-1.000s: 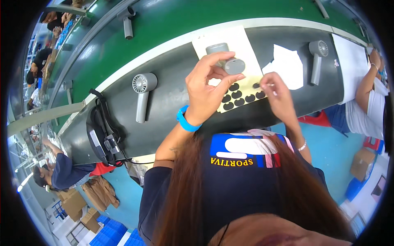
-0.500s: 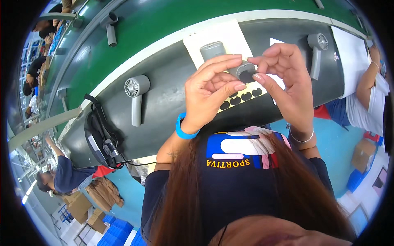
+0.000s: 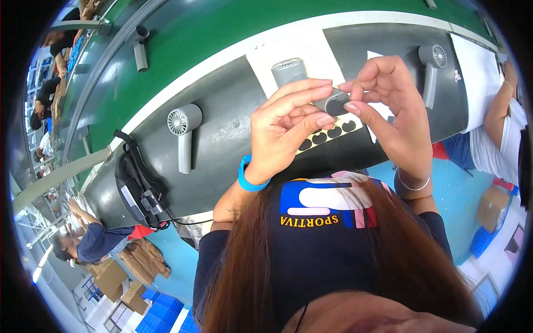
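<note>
My left hand (image 3: 283,125) is closed around the handle of a grey handheld fan (image 3: 288,72). The fan's head lies on a pale sheet, and the handle's end faces me. On that round end sits a dark round sticker (image 3: 337,104). The thumb and fingers of my right hand (image 3: 391,108) pinch at the sticker's right edge; part of the contact is hidden behind the fingertips. Below the hands lies a pale yellow strip (image 3: 317,145) with several black round stickers in a row.
Grey handheld fans lie on the dark belt to the left (image 3: 185,130) and right (image 3: 430,72). A black strapped pouch (image 3: 139,186) with a cable is at the left. White paper (image 3: 472,72) covers the belt at right, beside a co-worker's arm (image 3: 502,97). Other people sit at far left.
The dark sticker now covers more of the handle's end, where a pale crescent of the rim showed before. My right hand has shifted slightly right and down.
</note>
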### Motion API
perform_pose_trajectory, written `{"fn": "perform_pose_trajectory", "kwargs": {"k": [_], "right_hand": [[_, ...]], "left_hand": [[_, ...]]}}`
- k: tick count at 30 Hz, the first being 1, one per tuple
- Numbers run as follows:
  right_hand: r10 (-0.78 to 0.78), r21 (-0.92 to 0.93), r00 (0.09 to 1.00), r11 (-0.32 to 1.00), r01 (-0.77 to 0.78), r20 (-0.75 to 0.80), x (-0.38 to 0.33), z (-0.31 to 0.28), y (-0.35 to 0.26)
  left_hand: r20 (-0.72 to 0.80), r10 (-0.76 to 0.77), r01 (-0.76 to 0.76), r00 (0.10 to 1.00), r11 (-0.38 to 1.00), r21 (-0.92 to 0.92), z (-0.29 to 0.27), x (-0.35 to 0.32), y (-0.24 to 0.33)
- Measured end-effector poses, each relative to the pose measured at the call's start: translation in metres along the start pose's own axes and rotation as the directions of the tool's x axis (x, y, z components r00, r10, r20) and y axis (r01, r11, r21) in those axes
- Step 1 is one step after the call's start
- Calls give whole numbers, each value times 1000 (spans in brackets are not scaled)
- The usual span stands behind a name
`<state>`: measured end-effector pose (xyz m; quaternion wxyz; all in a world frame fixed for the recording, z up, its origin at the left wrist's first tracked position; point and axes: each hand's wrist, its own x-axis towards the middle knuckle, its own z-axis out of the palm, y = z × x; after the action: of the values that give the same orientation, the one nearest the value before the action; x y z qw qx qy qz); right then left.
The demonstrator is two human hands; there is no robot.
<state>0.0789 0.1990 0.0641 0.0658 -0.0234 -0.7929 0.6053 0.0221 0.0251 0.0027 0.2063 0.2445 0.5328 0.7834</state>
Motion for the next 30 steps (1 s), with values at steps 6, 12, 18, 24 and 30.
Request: {"fn": "perform_pose_trajectory", "kwargs": {"k": [6, 12, 18, 24, 30], "right_hand": [[9, 5, 1000, 1000, -9, -7, 0, 0, -1], [2, -8, 1000, 1000, -2, -13, -1, 1, -1], [-2, -31, 1000, 1000, 1, -24, -1, 1, -3], [-103, -229, 994, 969, 90, -44, -7, 2, -6], [-195, -373, 976, 916, 144, -101, -10, 6, -8]], "left_hand": [[2, -8, 8, 1000, 1000, -8, 1, 1, 1], [11, 12, -11, 1000, 1000, -4, 1, 0, 0], [18, 15, -15, 1000, 1000, -8, 2, -1, 0], [-43, -22, 22, 999, 1000, 0, 8, -3, 6], [-51, -31, 32, 998, 999, 35, 11, -6, 6]]}}
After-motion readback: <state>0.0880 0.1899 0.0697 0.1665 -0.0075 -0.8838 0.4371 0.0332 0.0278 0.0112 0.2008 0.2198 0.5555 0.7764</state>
